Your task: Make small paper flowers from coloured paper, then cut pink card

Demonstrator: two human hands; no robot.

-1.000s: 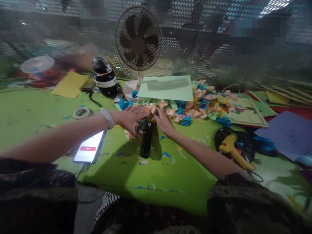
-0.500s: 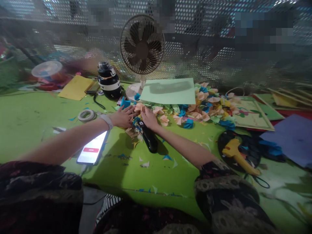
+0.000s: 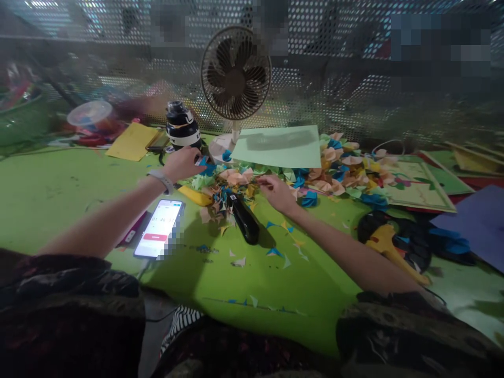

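Note:
My left hand (image 3: 182,165), with a pale band at the wrist, is at the left edge of the paper heap. Its fingers and thumb are bent round a blue folded paper piece (image 3: 208,168). My right hand (image 3: 277,195) is at the heap's right side, fingers loosely bent beside peach paper pieces (image 3: 241,176), and I see nothing in it. Between the hands lies a black handheld tool (image 3: 245,220), its front end among small paper scraps (image 3: 220,202). A yellow tool (image 3: 196,196), partly covered by paper, lies just below my left hand.
A lit phone (image 3: 159,228) lies by my left forearm. Behind stand a dark bottle (image 3: 183,128) and a fan (image 3: 236,79). A pale green sheet (image 3: 279,147) rests by a large pile of folded papers (image 3: 338,168). At right is a yellow glue gun (image 3: 388,247).
My hands have moved apart from the paper heap: the left up and left to the blue piece, the right to the right. The scraps and the black tool's front are now uncovered.

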